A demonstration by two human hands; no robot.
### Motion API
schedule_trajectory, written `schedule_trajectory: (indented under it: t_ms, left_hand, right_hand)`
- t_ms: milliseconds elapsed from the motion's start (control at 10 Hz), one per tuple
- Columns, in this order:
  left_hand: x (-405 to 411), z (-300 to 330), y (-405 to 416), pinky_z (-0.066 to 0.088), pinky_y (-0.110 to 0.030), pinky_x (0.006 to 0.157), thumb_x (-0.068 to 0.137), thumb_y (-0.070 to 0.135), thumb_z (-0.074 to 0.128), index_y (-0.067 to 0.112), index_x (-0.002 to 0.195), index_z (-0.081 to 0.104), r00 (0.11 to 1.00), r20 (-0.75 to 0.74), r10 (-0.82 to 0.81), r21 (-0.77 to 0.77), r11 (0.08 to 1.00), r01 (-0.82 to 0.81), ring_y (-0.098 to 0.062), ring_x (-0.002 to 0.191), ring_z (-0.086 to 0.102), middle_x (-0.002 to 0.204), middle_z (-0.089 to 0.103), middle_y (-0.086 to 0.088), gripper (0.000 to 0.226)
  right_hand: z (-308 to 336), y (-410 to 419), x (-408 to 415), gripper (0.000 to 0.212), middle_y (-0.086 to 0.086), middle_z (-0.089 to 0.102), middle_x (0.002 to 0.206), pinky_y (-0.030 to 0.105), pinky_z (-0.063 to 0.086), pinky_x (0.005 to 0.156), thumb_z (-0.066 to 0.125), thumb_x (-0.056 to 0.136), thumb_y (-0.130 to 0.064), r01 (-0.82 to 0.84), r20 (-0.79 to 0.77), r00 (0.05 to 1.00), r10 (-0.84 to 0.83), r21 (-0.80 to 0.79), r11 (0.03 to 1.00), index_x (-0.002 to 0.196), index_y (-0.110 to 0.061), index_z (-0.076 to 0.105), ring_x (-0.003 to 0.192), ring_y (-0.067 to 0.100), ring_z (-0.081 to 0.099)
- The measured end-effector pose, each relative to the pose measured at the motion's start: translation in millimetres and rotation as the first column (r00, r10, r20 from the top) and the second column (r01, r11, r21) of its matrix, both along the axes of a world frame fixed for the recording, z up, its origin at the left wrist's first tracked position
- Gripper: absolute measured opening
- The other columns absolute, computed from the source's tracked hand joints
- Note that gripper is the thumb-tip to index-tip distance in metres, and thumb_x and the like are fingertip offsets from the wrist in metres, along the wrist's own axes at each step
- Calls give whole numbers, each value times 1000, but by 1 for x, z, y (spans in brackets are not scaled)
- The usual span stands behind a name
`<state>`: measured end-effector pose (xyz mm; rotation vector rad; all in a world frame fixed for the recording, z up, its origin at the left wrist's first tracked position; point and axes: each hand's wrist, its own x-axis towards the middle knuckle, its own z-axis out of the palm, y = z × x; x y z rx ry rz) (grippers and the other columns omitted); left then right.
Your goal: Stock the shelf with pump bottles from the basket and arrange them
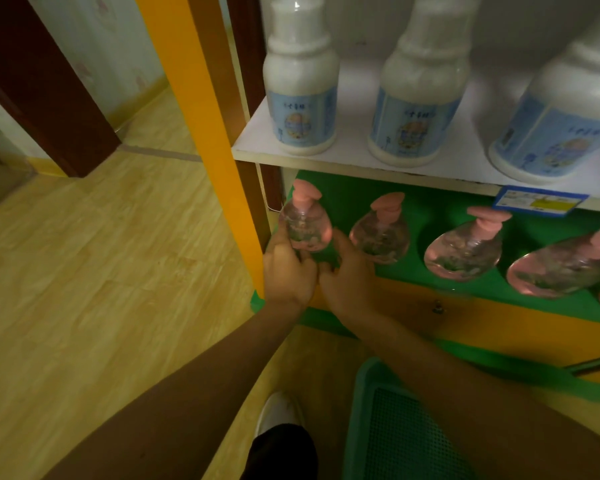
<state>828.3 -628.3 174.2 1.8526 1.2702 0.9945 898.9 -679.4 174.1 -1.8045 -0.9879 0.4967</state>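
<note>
A floor [84,271] of pale yellow wood-look planks fills the left side, lit softly and dimmer toward the bottom. At the upper left stands a dark reddish-brown door frame [42,84], and beyond it a wall [111,46] covered in pale wallpaper with faint pink marks, edged at the foot by a yellow skirting strip [142,98]. A grey threshold strip [160,152] crosses the floor between the frame and a tall orange-yellow post [201,126] with a brown side. To the right of the post, a white board [354,147] has a grey wall [368,22] behind it. A blue and yellow price tag [541,201] hangs on the board's front edge
</note>
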Motion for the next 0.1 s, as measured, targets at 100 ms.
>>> schedule_trajectory:
  t_ms: [100]
  left_hand:
    - [-3,13,-15,43,-26,74,89,4,48,6,113,54,998,-52,47,82,996,-42,-21,94,56,106,59,-11,25]
  right_hand:
    - [14,-16,3,38,12,64,116,37,46,96,54,85,1,45,-32,999,-44,26,999,121,-7,59,108,25,57]
